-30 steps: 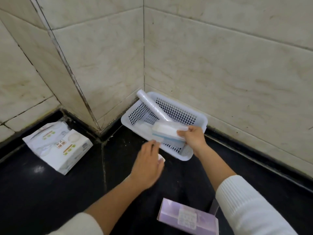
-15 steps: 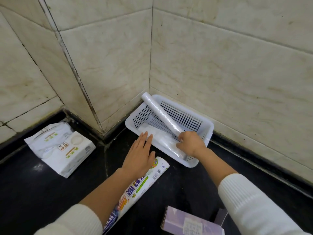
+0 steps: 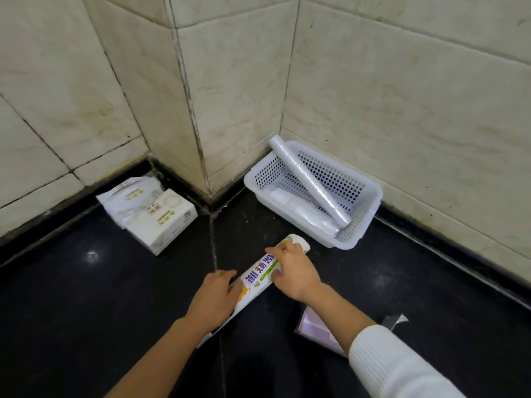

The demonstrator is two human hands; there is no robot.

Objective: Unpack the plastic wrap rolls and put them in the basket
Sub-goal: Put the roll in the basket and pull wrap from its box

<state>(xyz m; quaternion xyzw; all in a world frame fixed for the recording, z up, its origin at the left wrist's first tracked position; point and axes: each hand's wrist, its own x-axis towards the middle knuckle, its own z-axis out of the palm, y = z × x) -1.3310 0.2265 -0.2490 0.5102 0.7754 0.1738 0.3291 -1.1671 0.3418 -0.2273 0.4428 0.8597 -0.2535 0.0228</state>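
A white perforated basket (image 3: 360, 231) sits on the black floor in the wall corner. One bare plastic wrap roll (image 3: 309, 179) leans across it, its upper end resting on the far rim. A white flat pack (image 3: 304, 206) lies on the basket's bottom beneath that roll. In front of the basket lies a packaged wrap roll (image 3: 263, 272) with a printed label. My left hand (image 3: 214, 300) grips its near part. My right hand (image 3: 291, 270) is on its far part, fingers curled over the wrapper.
A white tissue package (image 3: 150, 214) lies on the floor by the left wall. A purple box (image 3: 319, 330) with an open flap sits under my right forearm. Tiled walls close in the corner behind the basket.
My right hand left the basket, leaving the white pack inside, and came down onto the packaged roll. My left hand closed around the roll's near part. The view has pulled back.
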